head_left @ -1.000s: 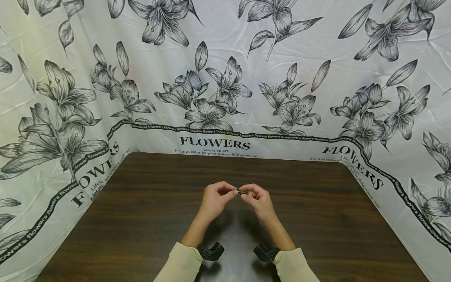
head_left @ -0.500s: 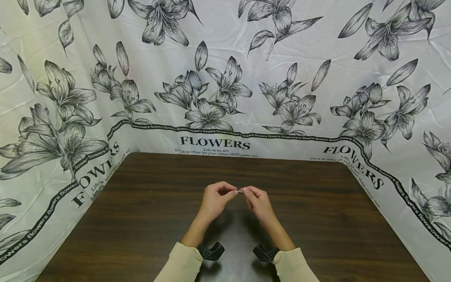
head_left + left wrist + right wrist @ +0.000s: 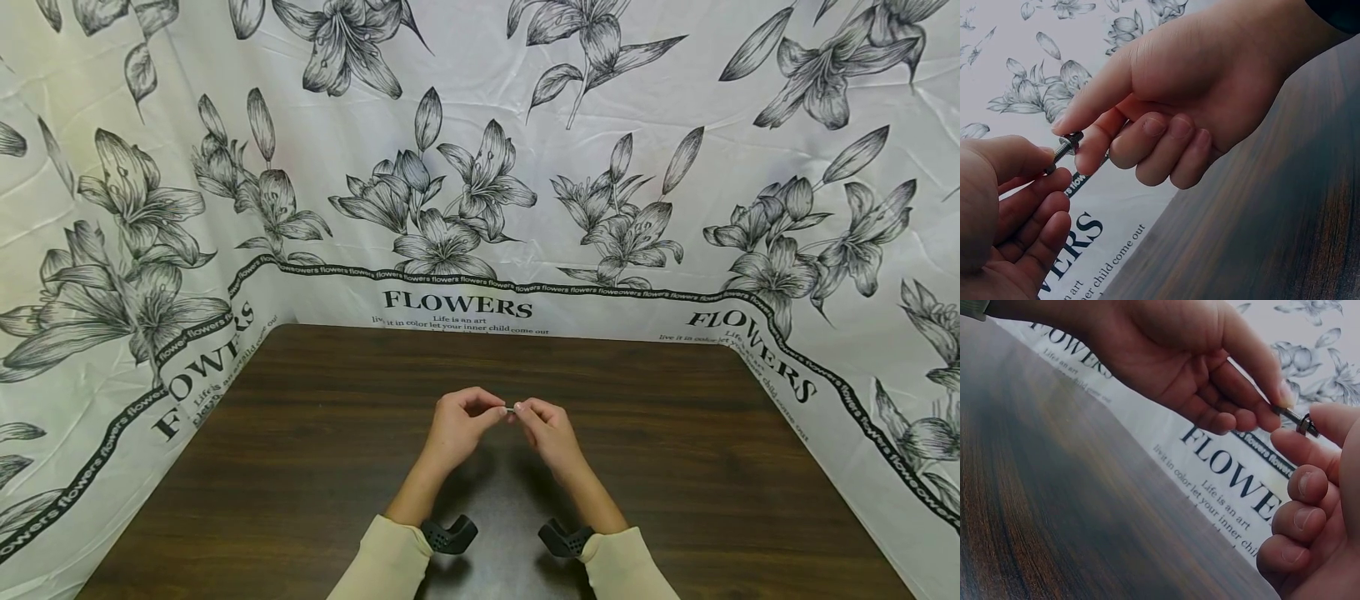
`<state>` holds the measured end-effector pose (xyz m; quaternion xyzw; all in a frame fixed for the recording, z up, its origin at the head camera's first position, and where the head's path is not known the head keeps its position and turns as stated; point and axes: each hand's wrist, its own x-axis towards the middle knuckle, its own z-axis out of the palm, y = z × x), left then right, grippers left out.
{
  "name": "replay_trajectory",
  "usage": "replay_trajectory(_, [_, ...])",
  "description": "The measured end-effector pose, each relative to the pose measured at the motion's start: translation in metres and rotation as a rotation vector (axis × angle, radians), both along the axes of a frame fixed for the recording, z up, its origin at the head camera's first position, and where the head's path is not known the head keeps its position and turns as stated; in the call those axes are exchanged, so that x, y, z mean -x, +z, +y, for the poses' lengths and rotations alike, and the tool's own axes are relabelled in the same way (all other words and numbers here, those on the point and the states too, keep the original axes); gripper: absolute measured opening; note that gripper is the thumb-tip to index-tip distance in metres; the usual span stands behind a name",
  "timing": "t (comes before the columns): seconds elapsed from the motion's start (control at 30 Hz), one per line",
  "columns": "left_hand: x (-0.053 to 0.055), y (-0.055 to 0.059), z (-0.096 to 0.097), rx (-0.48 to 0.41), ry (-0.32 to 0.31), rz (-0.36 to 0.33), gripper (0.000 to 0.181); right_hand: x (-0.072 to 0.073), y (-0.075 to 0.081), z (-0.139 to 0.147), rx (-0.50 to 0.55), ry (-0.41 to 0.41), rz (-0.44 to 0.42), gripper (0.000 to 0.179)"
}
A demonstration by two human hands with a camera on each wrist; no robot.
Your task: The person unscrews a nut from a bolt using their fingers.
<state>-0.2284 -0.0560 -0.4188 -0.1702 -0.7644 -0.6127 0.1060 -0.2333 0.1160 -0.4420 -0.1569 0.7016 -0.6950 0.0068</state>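
Observation:
A small metal bolt (image 3: 1062,152) with a washer (image 3: 1065,146) and a dark nut (image 3: 1073,136) on it is held in the air between the two hands. My left hand (image 3: 455,427) pinches one end of the bolt between thumb and index finger, its other fingers loosely bent in the left wrist view. At the opposite end, my right hand (image 3: 551,432) has thumb and index finger around the nut. Its remaining fingers curl toward the palm. In the right wrist view the bolt's bare shank (image 3: 1292,414) shows between the two sets of fingertips.
Below the hands lies a dark wood-grain table (image 3: 337,467). A white cloth (image 3: 480,200) printed with black flowers and lettering hangs behind and at both sides. Each wrist wears a black device, the left one (image 3: 450,535) and the right one (image 3: 566,538).
A second ago my right thumb and fingers were spread wider at the bolt's right end. They have since come together on it. My left hand has stayed almost still.

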Motion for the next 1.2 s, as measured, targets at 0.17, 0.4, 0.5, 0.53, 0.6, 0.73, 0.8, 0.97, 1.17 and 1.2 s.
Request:
replay_trajectory(0.17, [0.000,0.000,0.000,0.001,0.000,-0.002,0.006,0.000,-0.001,0.000,0.011,-0.005,0.010,0.022])
replay_trajectory(0.4, [0.000,0.002,-0.001,0.008,0.008,-0.016,0.006,0.000,-0.001,0.000,0.032,-0.006,0.024,0.022])
replay_trajectory(0.5, [0.000,0.002,-0.001,0.001,0.008,-0.019,0.006,0.000,-0.002,0.001,0.044,-0.002,0.032,0.020])
replay_trajectory(0.53, [0.000,0.002,-0.001,0.000,0.008,-0.021,0.006,0.000,-0.002,0.001,0.048,-0.001,0.033,0.019])
replay_trajectory(0.6, [0.000,0.002,-0.001,-0.005,0.010,-0.022,0.006,0.000,-0.002,0.001,0.058,0.002,0.036,0.017])
replay_trajectory(0.73, [-0.001,0.003,-0.001,-0.012,0.012,-0.024,0.007,0.001,-0.003,0.001,0.078,0.012,0.058,0.016])
replay_trajectory(0.8, [-0.001,0.002,0.000,-0.016,0.014,-0.024,0.007,0.005,-0.009,0.002,0.090,0.021,0.068,0.017])
replay_trajectory(0.97, [-0.001,0.002,0.000,-0.018,0.018,-0.026,0.007,0.015,-0.025,0.005,0.097,0.022,0.092,0.018])
replay_trajectory(1.17, [0.000,0.002,0.000,-0.023,0.023,-0.023,0.008,0.015,-0.030,0.005,0.091,0.007,0.151,0.018])
replay_trajectory(1.2, [0.000,0.002,0.000,-0.022,0.024,-0.022,0.008,0.015,-0.030,0.005,0.092,0.007,0.161,0.018])
